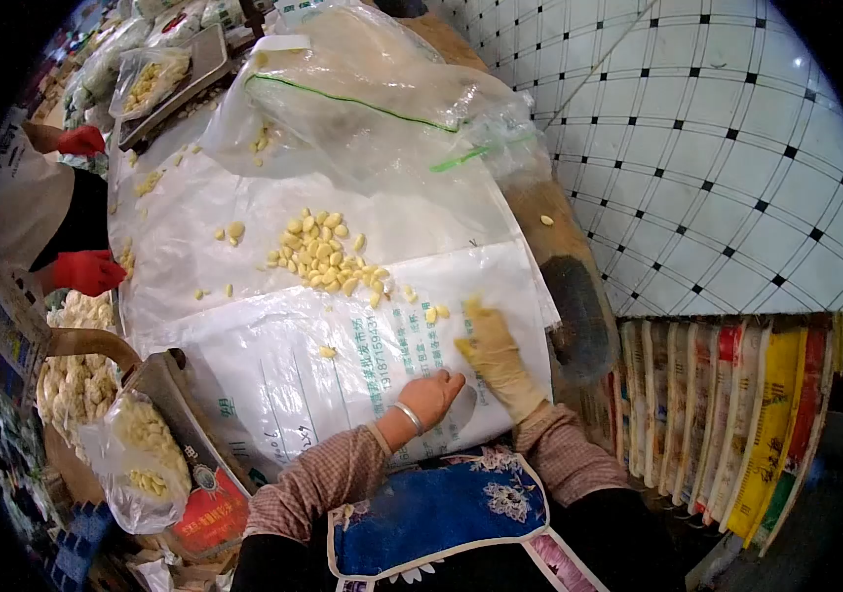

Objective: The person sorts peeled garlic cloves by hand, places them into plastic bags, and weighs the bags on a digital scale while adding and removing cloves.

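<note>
My left hand (425, 403), bare and with a bracelet at the wrist, is held low over the printed white plastic sack (293, 365). Its fingers are curled together, and whatever they may pinch is hidden. To its right, my right hand (498, 357) wears a pale yellowish glove, its thumb apart from the other fingers and the fingertips blurred. A few peeled garlic cloves (436, 314) lie just left of that glove. Farther up the sheet sits a loose pile of peeled garlic cloves (321, 251), with several single ones scattered around it.
Clear plastic bags (362, 79) spread over the table's far end. At left, a person's red-gloved hands (86, 272) are by the table edge, near a scale display (7, 331) and a bagged lot of garlic (145, 459). Stacked sacks (718, 424) stand at right beside the tiled surface (718, 148).
</note>
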A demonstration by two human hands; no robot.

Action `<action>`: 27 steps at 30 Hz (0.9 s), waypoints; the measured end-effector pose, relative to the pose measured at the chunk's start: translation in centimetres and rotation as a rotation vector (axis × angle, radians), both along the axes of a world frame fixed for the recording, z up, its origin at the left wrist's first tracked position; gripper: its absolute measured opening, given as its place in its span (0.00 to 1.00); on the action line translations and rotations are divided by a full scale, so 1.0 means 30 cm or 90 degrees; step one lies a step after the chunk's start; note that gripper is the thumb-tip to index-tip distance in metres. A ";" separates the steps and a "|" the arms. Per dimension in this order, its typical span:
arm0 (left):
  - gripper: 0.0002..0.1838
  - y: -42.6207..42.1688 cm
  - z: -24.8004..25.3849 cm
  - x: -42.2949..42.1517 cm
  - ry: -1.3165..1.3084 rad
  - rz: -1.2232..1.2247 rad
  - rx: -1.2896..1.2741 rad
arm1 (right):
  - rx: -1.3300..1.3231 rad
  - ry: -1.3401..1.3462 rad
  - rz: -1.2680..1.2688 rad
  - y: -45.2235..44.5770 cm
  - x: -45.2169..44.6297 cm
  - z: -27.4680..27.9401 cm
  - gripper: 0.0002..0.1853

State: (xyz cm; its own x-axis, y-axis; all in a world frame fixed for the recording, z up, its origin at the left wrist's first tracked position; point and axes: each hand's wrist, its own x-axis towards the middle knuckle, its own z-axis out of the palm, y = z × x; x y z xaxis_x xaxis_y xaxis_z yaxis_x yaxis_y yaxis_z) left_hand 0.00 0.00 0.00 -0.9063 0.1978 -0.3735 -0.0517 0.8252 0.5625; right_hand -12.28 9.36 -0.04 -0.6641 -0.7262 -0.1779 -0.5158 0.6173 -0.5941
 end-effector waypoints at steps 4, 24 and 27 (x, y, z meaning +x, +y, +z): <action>0.15 -0.118 -0.010 -0.009 0.109 0.137 -0.044 | -0.165 0.064 0.095 -0.133 -0.060 0.013 0.22; 0.09 -0.514 -0.072 -0.144 0.396 0.133 -0.243 | -0.339 0.102 0.082 -0.256 -0.146 -0.066 0.16; 0.09 -0.630 -0.096 -0.130 0.388 0.182 -0.277 | -0.312 0.092 0.132 -0.399 -0.077 -0.064 0.23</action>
State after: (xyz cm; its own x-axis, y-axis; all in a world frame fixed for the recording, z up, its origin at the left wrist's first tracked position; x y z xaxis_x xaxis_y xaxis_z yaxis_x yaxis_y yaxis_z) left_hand -3.89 -18.89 -2.87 -0.9694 -0.1221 0.2131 -0.0813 0.9783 0.1906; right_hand -14.59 -2.61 -1.95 -0.4913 -0.8190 0.2963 -0.6944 0.1630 -0.7009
